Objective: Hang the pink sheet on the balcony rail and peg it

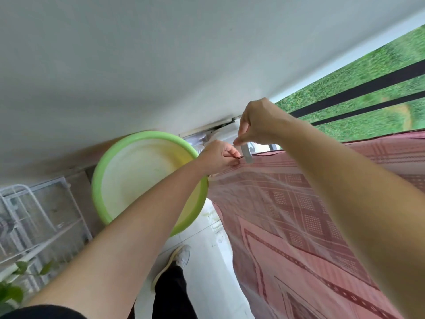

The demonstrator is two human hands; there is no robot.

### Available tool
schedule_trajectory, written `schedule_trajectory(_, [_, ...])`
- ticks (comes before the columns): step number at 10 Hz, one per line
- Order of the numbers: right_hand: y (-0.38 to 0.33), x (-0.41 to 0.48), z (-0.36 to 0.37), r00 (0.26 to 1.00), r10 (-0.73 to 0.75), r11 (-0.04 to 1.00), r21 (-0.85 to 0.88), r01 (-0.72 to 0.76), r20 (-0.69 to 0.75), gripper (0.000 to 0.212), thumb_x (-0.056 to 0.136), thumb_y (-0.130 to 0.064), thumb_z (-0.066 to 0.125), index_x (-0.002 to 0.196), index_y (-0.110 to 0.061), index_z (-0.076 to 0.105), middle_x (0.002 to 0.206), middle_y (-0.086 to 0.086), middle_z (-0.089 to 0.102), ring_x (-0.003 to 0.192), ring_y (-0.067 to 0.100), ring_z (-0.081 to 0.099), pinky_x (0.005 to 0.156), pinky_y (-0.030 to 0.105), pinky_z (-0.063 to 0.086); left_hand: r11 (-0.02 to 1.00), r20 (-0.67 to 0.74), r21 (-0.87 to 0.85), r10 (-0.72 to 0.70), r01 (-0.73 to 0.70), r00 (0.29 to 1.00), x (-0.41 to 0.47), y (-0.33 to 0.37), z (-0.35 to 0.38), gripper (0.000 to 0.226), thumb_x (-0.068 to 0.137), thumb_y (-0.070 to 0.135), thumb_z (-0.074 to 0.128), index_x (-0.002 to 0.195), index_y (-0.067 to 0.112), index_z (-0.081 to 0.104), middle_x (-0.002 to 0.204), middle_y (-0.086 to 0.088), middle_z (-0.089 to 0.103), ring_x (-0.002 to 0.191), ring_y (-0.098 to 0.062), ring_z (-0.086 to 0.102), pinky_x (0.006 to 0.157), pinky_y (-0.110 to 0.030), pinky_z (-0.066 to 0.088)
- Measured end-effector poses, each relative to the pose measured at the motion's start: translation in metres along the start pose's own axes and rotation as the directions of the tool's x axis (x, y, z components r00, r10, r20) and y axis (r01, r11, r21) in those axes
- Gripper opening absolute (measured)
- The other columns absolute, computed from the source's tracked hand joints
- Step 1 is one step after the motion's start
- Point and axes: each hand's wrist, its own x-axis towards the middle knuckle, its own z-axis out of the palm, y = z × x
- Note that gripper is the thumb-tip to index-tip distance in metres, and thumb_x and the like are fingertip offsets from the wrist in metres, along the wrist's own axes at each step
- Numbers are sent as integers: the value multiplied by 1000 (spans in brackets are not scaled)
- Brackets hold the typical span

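Observation:
The pink patterned sheet (305, 210) hangs draped over the balcony rail, which it hides along its top fold; black rail bars (358, 90) show beyond it. My left hand (218, 158) grips the sheet's top corner at the fold. Just above and to the right, my right hand (257, 124) pinches a pale grey peg (247, 154) whose lower end meets the sheet's edge beside my left fingers.
A round green basin (108, 166) with a pale inside leans by the white wall (138, 65) at the left. A white wire rack (34, 217) and plant leaves (11, 291) sit lower left. My shoe (177, 261) stands on the light floor. Grass lies beyond the bars.

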Motion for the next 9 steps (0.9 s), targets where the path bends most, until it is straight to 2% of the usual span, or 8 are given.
schedule_trajectory(1, [3, 1, 12, 998, 30, 996, -85, -26, 50, 35, 68, -42, 88, 86, -13, 78, 85, 8, 75, 77, 22, 67, 69, 31, 56, 999, -36, -31, 13, -14, 999, -1, -6, 1, 17, 83, 11, 75, 75, 25, 70, 40, 16, 50, 53, -10, 45, 59, -28, 41])
schedule_trajectory(3, [9, -6, 26, 990, 100, 979, -188, -80, 99, 83, 64, -72, 75, 112, -5, 63, 103, 10, 68, 91, 27, 63, 78, 37, 54, 1000, -79, -7, 24, -25, 997, -7, -9, 2, 40, 85, 14, 72, 52, 31, 58, 36, 13, 37, 40, -3, 29, 46, -23, 25])
schedule_trajectory(4, [3, -23, 32, 997, 63, 922, -385, -40, 46, 63, 79, -68, 65, 101, -10, 61, 96, 3, 65, 78, 21, 55, 62, 31, 43, 999, -85, -25, 21, -24, 996, -15, -8, 4, 26, 90, 13, 68, 68, 26, 62, 37, 17, 45, 38, 1, 36, 48, -19, 28])
schedule_trajectory(5, [-12, -43, 48, 995, -21, 800, -599, -40, -95, 26, 98, -40, 55, 102, -16, 64, 98, -2, 66, 77, 20, 56, 54, 28, 28, 997, -102, -67, 20, -27, 995, -22, -13, 8, 11, 88, 17, 66, 79, 21, 69, 49, 15, 55, 45, -2, 38, 52, -22, 30])
schedule_trajectory(6, [-17, -67, 61, 993, 11, 817, -572, -77, -117, 21, 96, -10, 48, 107, -19, 63, 105, -2, 66, 99, 22, 63, 70, 31, 32, 998, -133, 62, 9, -1, 991, -33, -11, 12, 14, 89, 26, 64, 76, 21, 68, 54, 7, 56, 53, -16, 46, 56, -30, 37])
schedule_trajectory(7, [-15, -89, 77, 973, -51, 848, -525, -77, -225, 30, 90, -3, 38, 108, -14, 60, 104, 4, 65, 98, 26, 61, 82, 37, 40, 956, -277, 274, -23, 102, 961, -48, -5, 3, 14, 93, 26, 56, 90, 18, 67, 77, 0, 65, 75, -22, 57, 69, -34, 45])
schedule_trajectory(8, [-9, -115, 89, 908, -152, 848, -524, -83, -389, 33, 74, -5, 43, 98, -13, 64, 89, 7, 65, 85, 27, 60, 79, 37, 45, 884, -397, 437, 23, 167, 918, -79, 10, -20, 24, 98, 29, 46, 106, 16, 65, 101, -4, 68, 95, -27, 59, 80, -38, 48])
schedule_trajectory(9, [-12, -154, 105, 830, -89, 940, -322, -112, -550, 39, 76, -4, 40, 107, -6, 63, 97, 14, 62, 95, 35, 57, 95, 44, 43, 775, -429, 605, 125, 182, 895, -120, 19, -39, 34, 100, 32, 40, 119, 13, 62, 123, -8, 63, 116, -30, 51, 98, -39, 40])
